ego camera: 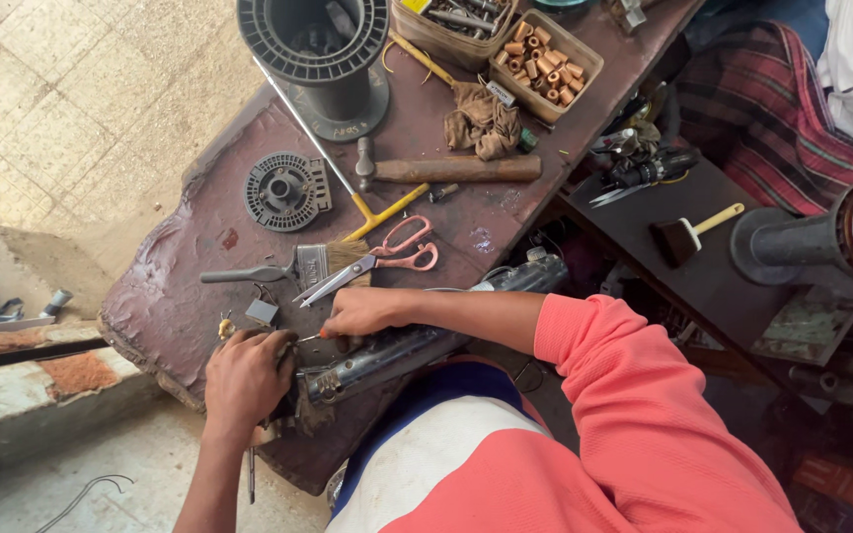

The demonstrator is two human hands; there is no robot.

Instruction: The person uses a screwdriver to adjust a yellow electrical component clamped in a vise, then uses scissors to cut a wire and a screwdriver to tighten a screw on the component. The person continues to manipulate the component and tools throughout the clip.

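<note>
Two hands work at the near edge of a worn, reddish-brown bench point(199, 257). The left hand point(247, 380) is clenched over the end of a long grey metal housing point(397, 350) that lies along the bench's near edge, its far end running toward the right edge. What sits under the palm is hidden. The right hand point(362, 311), in a coral sleeve point(634, 395), pinches a thin tool point(310, 338) whose tip points at the spot just beside the left hand's knuckles; the tool's kind cannot be told.

Just beyond the right hand lie scissors with pink handles point(372, 262), blades pointing toward the left edge. Touching them is a flat brush with a grey handle point(288, 268). A small grey block point(262, 312) and a small brass piece point(226, 326) rest just beside the left hand.

Toward the middle of the bench sits a round dark slotted disc point(286, 190). A long metal rod with a yellow T-shaped end point(348, 188) crosses beside it. A hammer with a wooden handle point(446, 170) lies nearby, next to a crumpled brown rag point(481, 120).

At the far edge stand a large black spool point(313, 44) and a tray of short copper-coloured pieces point(545, 64).

On a lower dark shelf past the right edge lies a second brush with a yellow handle point(691, 234).
</note>
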